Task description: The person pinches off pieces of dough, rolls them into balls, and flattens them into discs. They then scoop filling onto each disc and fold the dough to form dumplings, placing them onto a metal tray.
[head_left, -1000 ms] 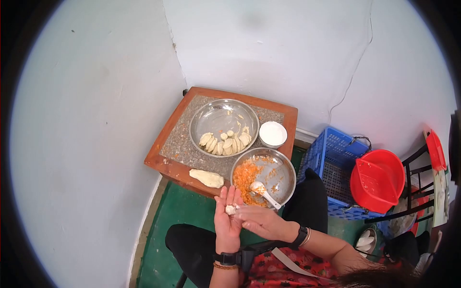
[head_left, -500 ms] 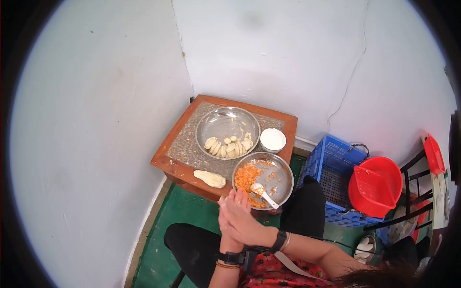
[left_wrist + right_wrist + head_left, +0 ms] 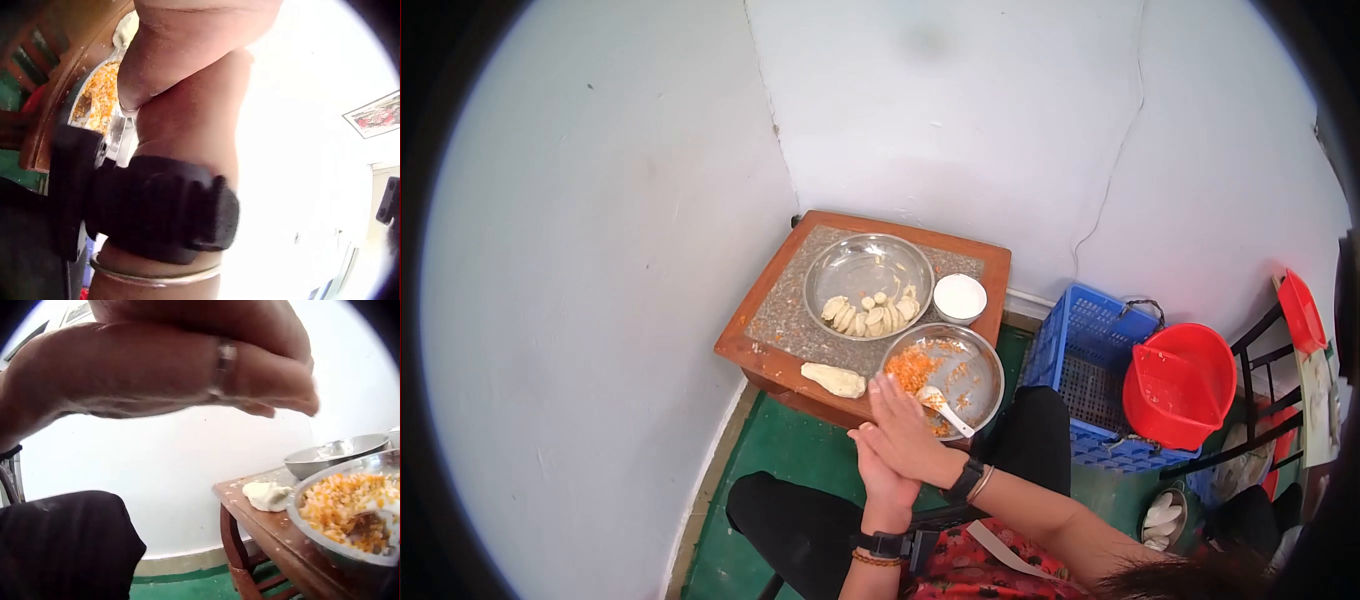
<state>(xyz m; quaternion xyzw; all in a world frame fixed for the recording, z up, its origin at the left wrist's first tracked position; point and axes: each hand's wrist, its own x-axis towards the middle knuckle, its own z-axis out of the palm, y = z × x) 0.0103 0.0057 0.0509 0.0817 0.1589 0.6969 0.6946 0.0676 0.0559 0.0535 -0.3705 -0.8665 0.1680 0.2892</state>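
In the head view my right hand [image 3: 910, 438] lies flat across the palm of my left hand [image 3: 884, 482], fingers of the right straight and the left partly covered. Whatever is between the palms is hidden. Just beyond the fingertips, a long piece of dough [image 3: 834, 380] rests on the table edge. Beside it stands a metal bowl [image 3: 999, 385] of orange filling [image 3: 912, 366] with a white spoon [image 3: 946, 411]. The right wrist view shows the dough [image 3: 267, 495] and the filling [image 3: 340, 503] below the joined hands.
A metal basin [image 3: 812, 300] holding dumpling-shaped dough pieces and small balls stands on the wooden table [image 3: 738, 340], next to a bowl of white powder [image 3: 960, 297]. At right are a blue crate [image 3: 1048, 335] and red basins [image 3: 1190, 385]. My knees flank the hands.
My right hand has moved over the left palm, covering the small pale dough piece seen there a second ago. Both hands have shifted slightly right, and the view has shifted a little.
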